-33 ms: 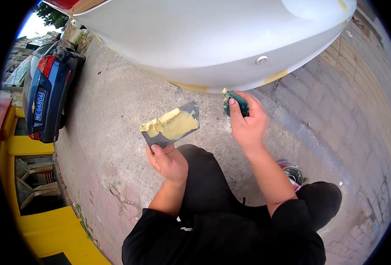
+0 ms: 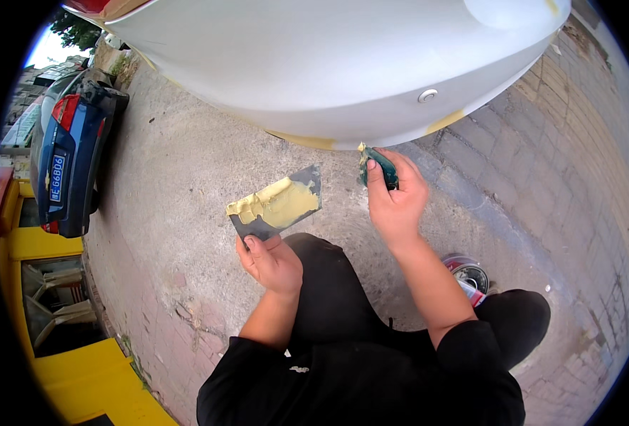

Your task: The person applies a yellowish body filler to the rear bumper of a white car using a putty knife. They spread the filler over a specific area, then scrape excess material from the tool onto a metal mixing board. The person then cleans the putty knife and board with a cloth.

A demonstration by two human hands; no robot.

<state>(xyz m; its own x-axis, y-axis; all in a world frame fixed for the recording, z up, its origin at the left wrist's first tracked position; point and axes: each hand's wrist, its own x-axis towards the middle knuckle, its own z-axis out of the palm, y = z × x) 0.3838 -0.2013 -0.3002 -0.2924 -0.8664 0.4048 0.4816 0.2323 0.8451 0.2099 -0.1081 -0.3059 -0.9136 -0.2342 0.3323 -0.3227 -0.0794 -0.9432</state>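
Silver bodywork (image 2: 314, 64) spans twelve o'clock; a blue car (image 2: 73, 153) stands past nine; a grey plate (image 2: 261, 228) bearing yellow paste (image 2: 273, 202), grasped by the left hand (image 2: 275, 264), is near nine; a can (image 2: 468, 274) at four; a green scraper (image 2: 385, 166), pinched by the right hand (image 2: 402, 195), at two

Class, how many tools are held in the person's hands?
2: a grey plate bearing yellow putty in the left hand, and a dark green spreader, partly hidden by its grip, in the right hand.

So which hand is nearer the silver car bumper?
Right. The right hand is close to the silver car bumper; the left hand is farther back, near the left knee.
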